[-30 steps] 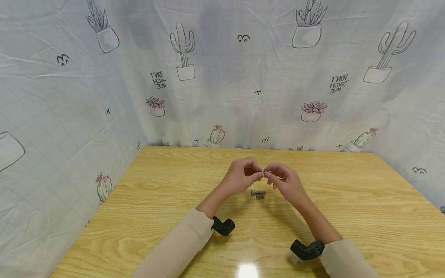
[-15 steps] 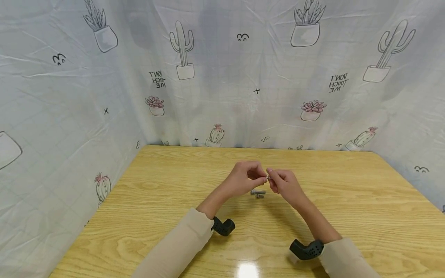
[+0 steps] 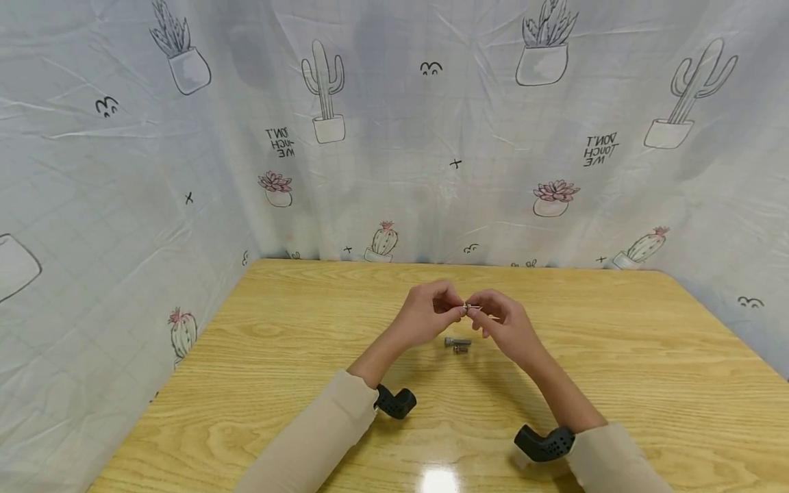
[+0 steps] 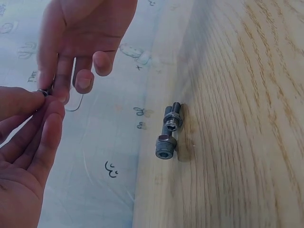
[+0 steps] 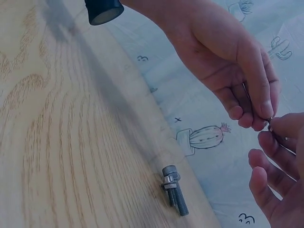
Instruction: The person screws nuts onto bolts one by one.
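Observation:
My left hand (image 3: 425, 313) and right hand (image 3: 510, 325) meet above the table, fingertip to fingertip. Between them is a small metal screw (image 3: 470, 307), its thin shank pointing right. The left thumb and index finger pinch one end, where a shiny round edge shows in the left wrist view; the right thumb and index finger pinch the other. Fingertips hide most of it. Below the hands, a long socket-head bolt (image 3: 459, 342) lies on the wood beside a shorter bolt (image 3: 461, 349). The left wrist view shows a hex recess in the long bolt's head (image 4: 164, 151).
The wooden table (image 3: 296, 329) reaches back to a hanging cloth (image 3: 394, 150) printed with cacti, which also runs along both sides. Black wrist camera mounts sit on the left (image 3: 396, 402) and right (image 3: 545, 444) forearms, close above the tabletop.
Half a second ago the right thumb was pushed forward and the pinch sat slightly lower and further right. Now the right fingers have rolled back to about their earlier pose. The bolts have not moved.

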Demonstrator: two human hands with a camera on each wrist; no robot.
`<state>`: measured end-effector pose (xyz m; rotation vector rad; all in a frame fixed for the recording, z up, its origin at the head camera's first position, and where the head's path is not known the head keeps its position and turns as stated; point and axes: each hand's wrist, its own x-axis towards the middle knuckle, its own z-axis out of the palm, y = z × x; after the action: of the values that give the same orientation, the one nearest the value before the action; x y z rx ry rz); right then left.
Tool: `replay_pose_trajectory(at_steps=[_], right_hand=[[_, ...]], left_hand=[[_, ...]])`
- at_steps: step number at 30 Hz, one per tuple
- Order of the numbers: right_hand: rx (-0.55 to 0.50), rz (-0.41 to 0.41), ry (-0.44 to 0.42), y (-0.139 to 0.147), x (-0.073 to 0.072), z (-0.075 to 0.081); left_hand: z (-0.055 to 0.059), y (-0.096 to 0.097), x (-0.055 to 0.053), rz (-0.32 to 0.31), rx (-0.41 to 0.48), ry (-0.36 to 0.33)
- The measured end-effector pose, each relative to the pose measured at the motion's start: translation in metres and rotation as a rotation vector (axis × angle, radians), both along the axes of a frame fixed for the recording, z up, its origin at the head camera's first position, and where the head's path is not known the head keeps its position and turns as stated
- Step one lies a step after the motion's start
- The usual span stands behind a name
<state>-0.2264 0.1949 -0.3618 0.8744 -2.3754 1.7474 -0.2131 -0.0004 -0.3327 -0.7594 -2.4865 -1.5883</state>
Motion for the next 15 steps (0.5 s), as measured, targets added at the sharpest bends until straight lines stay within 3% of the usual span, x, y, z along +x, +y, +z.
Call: replay_pose_trajectory(at_steps=[9,15], right_hand=[[-0.036,0.035,0.011,0.0001,-0.0005,-0.0007],[-0.025,0.050,-0.044,-0.0033,0.0015,0.0027]], left_hand=[[0.0008,0.0014,0.0000,-0.048,-0.029,0.024],[0.0013,0.0031,0.0014,-0.103,-0.035,0.045]])
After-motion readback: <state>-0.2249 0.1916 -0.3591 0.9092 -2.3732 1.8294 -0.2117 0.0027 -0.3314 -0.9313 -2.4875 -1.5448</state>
